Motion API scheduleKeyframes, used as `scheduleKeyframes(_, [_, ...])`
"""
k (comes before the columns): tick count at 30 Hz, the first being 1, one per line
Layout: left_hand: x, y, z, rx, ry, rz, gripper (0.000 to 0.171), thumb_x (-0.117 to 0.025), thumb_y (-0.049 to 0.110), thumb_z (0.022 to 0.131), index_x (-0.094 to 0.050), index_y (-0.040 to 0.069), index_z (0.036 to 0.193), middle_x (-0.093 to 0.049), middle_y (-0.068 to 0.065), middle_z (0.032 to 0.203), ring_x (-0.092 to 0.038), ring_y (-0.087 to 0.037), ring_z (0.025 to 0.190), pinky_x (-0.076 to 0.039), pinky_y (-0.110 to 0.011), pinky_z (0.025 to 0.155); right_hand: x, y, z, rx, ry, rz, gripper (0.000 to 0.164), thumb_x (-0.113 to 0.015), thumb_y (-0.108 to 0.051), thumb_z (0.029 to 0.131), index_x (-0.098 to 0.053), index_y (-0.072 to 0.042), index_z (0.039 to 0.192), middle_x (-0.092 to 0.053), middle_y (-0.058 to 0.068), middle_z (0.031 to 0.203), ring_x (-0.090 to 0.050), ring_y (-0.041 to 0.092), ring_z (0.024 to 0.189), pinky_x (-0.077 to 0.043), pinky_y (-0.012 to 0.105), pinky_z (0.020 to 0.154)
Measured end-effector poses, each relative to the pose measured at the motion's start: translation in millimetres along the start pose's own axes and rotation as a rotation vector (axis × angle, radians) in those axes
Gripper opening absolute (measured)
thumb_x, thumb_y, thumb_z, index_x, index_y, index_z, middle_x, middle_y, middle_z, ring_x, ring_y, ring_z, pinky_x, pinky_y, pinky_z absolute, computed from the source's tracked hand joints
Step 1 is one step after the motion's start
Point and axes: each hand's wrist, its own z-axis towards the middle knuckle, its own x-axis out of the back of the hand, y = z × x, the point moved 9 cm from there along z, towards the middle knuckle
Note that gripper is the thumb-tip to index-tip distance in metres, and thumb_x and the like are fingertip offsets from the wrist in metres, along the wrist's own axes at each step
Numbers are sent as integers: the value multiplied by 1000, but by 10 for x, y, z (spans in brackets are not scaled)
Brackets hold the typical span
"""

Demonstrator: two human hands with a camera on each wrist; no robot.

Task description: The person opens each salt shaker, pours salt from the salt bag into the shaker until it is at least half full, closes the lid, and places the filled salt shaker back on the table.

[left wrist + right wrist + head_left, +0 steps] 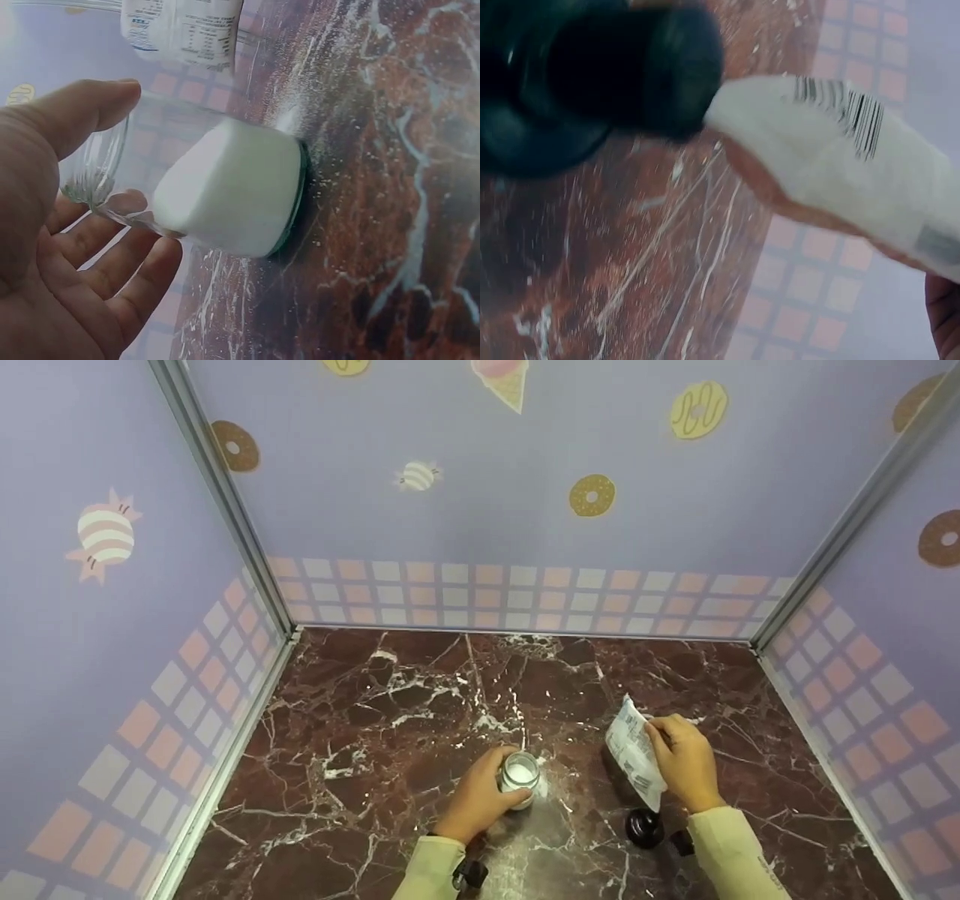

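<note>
My left hand (478, 796) is curled round a clear glass jar (217, 176), thumb on one side and fingers on the other. White powder (244, 187) fills the lower part of the jar, heaped at a slant in the left wrist view. The jar's mouth is uncovered. To the right, my right hand (684, 757) pinches the upper edge of a white printed plastic bag (632, 754). A barcode shows on the bag (832, 150) in the right wrist view. Near that hand's wrist stands a round black lid (644, 828).
The dark red marbled tabletop (337, 810) has spilled white powder (289, 120) by the jar's base. Purple walls with pink and white squares (525, 592) enclose the table at the back and both sides.
</note>
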Motion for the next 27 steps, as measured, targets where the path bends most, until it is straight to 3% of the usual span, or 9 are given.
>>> scheduleKeyframes(4, [-46, -26, -2, 15, -15, -25, 68, -89, 23, 81, -58, 15, 141, -64, -1, 134, -61, -25, 123, -48, -52, 107, 7, 155, -13, -12, -35, -30, 5, -79, -4, 90, -75, -7, 92, -69, 3, 83, -61, 19, 73, -46, 38, 67])
scheduleKeyframes(10, [-72, -62, -10, 35, -29, -48, 69, -89, 22, 82, -56, 16, 142, -63, 0, 135, -61, -25, 124, -47, -51, 108, 12, 305, -98, -34, -58, -48, 7, -78, -2, 90, -76, -8, 94, -70, 4, 84, -62, 19, 74, -47, 37, 67])
scheduleKeyframes(21, [-61, -106, -6, 47, -28, -84, 71, -88, 24, 83, -55, 20, 145, -61, 0, 138, -59, -26, 127, -48, -51, 108, 12, 306, -384, -116, -119, 7, 4, -75, -3, 93, -73, -7, 95, -68, 1, 86, -57, 12, 75, -44, 19, 67])
scheduleKeyframes(27, [-30, -102, -15, 48, 0, -84, 71, -90, 24, 79, -58, 19, 143, -63, -1, 138, -61, -26, 125, -49, -51, 107, 14, 267, -487, -132, -129, 56, 13, -77, 1, 90, -74, -5, 101, -71, 2, 93, -62, 14, 83, -42, 9, 75])
